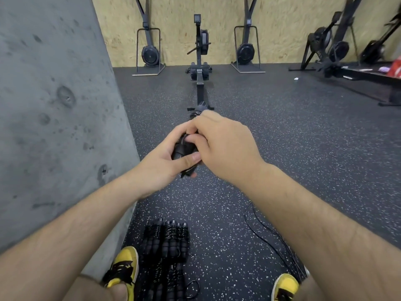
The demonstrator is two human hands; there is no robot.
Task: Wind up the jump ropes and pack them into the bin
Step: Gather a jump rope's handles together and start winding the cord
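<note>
The floor (260,131) is dark rubber with light speckles. A grey concrete wall (54,105) stands on the left, and a wooden board wall with rowing machines (200,61) is at the far side. Both forearms reach forward and the hands meet in the middle. The left hand (160,157) holds a black jump rope (184,148) from below, fingers curled around it. The right hand (225,146) covers it from above and pinches it. The bundle's long axis runs from near to far. Wound ropes (167,242) lie near, between two yellow shoes (123,266), their handles pointing far. A loose black cord (271,240) lies on the right.
</note>
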